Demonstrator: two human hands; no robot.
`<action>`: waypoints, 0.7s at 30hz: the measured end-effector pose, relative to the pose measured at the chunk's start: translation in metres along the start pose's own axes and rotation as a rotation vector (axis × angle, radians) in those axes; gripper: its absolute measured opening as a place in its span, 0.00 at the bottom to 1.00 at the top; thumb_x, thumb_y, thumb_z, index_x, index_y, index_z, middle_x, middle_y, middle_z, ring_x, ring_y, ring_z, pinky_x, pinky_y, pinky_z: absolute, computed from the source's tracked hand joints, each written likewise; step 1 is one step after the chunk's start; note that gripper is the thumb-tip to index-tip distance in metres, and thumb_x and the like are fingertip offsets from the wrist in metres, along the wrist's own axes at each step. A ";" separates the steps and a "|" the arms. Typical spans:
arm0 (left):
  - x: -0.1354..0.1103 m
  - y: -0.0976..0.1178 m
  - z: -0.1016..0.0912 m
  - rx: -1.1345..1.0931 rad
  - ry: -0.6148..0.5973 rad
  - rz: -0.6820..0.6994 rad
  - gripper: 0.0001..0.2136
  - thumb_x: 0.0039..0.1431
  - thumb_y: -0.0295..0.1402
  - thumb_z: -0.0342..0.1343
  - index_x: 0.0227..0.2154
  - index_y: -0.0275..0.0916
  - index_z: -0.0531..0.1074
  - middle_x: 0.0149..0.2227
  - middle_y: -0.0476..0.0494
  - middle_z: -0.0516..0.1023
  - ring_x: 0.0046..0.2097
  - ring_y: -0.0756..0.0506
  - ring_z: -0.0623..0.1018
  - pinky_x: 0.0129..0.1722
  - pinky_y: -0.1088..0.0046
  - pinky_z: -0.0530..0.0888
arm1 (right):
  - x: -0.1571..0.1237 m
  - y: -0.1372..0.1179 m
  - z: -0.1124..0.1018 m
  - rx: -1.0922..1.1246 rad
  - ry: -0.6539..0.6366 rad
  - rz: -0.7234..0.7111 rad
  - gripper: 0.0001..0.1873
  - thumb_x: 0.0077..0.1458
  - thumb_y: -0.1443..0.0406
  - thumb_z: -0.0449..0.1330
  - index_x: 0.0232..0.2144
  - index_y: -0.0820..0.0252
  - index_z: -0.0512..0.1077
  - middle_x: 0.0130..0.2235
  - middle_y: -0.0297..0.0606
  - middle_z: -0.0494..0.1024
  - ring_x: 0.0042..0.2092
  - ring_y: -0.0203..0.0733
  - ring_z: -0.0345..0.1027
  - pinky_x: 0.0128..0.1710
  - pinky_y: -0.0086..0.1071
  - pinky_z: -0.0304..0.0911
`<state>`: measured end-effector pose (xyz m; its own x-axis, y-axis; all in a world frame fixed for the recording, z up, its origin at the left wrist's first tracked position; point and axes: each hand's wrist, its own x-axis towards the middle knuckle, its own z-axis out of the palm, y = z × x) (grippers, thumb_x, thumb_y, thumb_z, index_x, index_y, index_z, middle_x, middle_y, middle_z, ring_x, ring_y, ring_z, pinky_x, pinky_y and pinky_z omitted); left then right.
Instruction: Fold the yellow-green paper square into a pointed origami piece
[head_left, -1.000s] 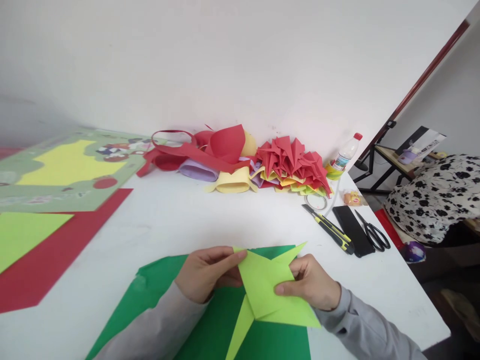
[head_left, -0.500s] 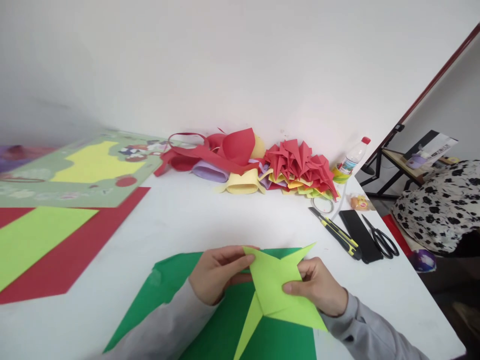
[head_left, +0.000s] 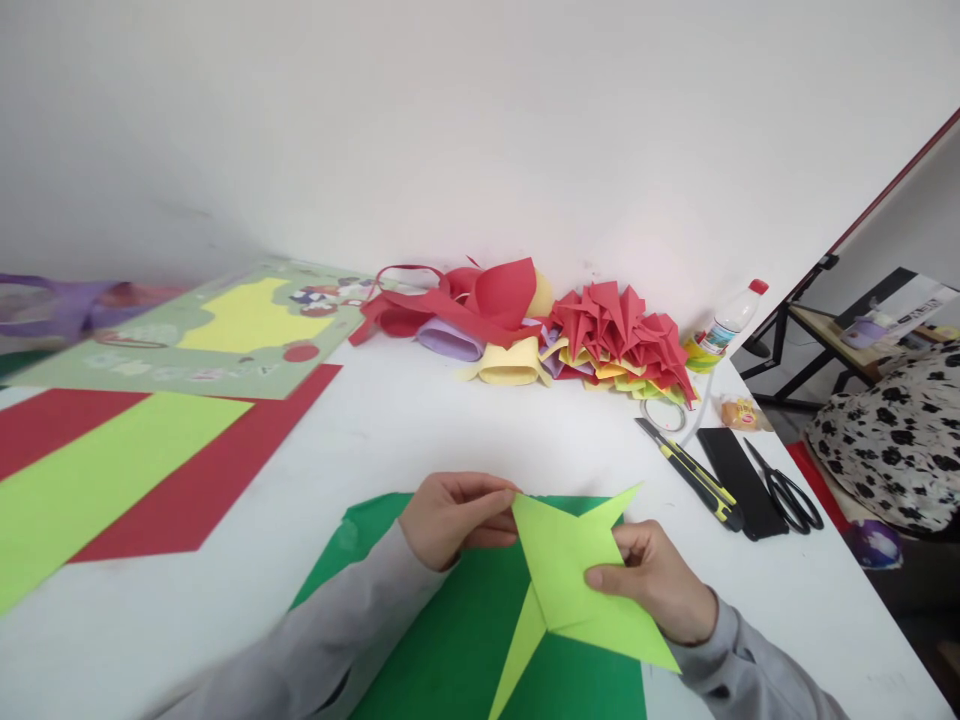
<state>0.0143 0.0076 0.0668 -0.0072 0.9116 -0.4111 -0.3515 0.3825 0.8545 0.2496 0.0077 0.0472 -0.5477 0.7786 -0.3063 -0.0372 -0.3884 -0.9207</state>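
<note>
A lime-green folded paper star (head_left: 574, 570) with long pointed arms is held up between both hands. My left hand (head_left: 461, 520) pinches the tip of its upper left point between thumb and fingers. On the other side, my right hand (head_left: 652, 580) grips the body, thumb on top and fingers behind it. Beneath lies a dark green paper sheet (head_left: 420, 640), partly hidden by my forearms.
Red and lime paper sheets (head_left: 172, 500) lie at left beside a pale green board (head_left: 172, 370). Folded red papers (head_left: 607, 325) and a bottle (head_left: 731, 320) stand along the wall. A utility knife (head_left: 694, 475), a black flat case (head_left: 739, 485) and scissors (head_left: 787, 490) lie at right.
My left hand has shifted its pinch outward to the very tip of the star's upper left point. The right hand keeps its grip. The whole view has swung slightly left.
</note>
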 end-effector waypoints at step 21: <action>-0.005 -0.012 0.006 0.081 -0.096 -0.053 0.21 0.32 0.46 0.74 0.25 0.34 0.81 0.24 0.41 0.83 0.27 0.43 0.82 0.27 0.75 0.79 | 0.002 0.000 0.000 0.070 0.006 0.040 0.20 0.38 0.58 0.76 0.32 0.66 0.82 0.27 0.39 0.81 0.30 0.40 0.76 0.32 0.31 0.70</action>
<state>0.0237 -0.0001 0.0604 0.1000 0.8983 -0.4278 -0.2721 0.4382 0.8567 0.2484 0.0094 0.0470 -0.5450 0.7647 -0.3438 -0.0738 -0.4522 -0.8889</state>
